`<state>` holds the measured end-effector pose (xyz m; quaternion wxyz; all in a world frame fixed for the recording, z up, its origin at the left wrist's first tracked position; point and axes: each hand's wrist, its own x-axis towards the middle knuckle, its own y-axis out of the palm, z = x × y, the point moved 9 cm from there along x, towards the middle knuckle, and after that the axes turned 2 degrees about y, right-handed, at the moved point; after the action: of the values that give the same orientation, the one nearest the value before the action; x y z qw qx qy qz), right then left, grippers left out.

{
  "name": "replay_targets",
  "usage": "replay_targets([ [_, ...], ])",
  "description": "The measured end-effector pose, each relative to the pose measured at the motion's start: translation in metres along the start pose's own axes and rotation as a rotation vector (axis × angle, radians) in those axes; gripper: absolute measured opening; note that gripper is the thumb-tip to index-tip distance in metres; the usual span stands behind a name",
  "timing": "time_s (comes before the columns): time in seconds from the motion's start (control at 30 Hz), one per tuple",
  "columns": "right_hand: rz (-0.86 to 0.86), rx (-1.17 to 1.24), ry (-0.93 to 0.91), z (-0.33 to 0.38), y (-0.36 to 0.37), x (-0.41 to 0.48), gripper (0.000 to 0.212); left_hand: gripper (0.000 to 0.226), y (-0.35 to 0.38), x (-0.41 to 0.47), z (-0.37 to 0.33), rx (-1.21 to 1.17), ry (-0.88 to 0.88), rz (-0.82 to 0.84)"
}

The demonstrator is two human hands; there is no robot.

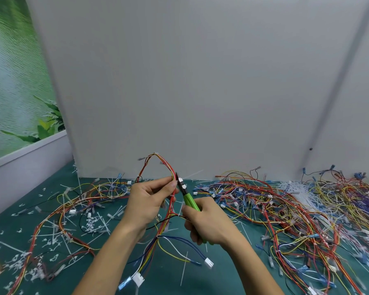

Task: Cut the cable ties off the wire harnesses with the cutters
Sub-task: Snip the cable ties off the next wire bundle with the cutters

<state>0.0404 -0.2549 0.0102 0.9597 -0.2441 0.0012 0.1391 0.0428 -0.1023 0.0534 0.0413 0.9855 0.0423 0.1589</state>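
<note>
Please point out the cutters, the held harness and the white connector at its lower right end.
cutters (189,200): head view, on the green handle.
held harness (170,208): head view, on its red wires.
white connector (209,263): head view, on its plastic body.

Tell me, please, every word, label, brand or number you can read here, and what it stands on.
None: no legible text shows on the cutters, the white connectors, the grey panel or the green mat.

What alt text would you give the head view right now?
The left hand pinches a raised wire harness while the right hand holds green-handled cutters, tips at it. More harnesses and cut cable ties litter the green mat.
</note>
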Motion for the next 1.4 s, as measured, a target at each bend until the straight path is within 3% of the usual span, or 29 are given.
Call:
replay_targets([
  [0.3, 0.047, -0.046, -0.043, 0.0019, 0.0042, 0.0023, 0.015, 0.014, 0.0008, -0.0004, 0.0029, 0.024, -0.038, 0.028],
  [0.5, -0.011, -0.003, -0.035, 0.0025, 0.0031, -0.0002, 0.03, 0.012, 0.0008, 0.0, 0.001, -0.008, -0.032, 0.024],
  [0.9, -0.005, -0.075, -0.058, 0.0035, 0.0029, 0.0022, 0.025, 0.014, 0.0026, -0.0006, -0.0003, -0.005, -0.04, 0.049],
  [1.4, 0.055, -0.009, -0.035, 0.0005, 0.008, 0.0021, 0.032, 0.011, 0.0026, 0.0004, 0.0027, 0.02, -0.047, 0.037],
])
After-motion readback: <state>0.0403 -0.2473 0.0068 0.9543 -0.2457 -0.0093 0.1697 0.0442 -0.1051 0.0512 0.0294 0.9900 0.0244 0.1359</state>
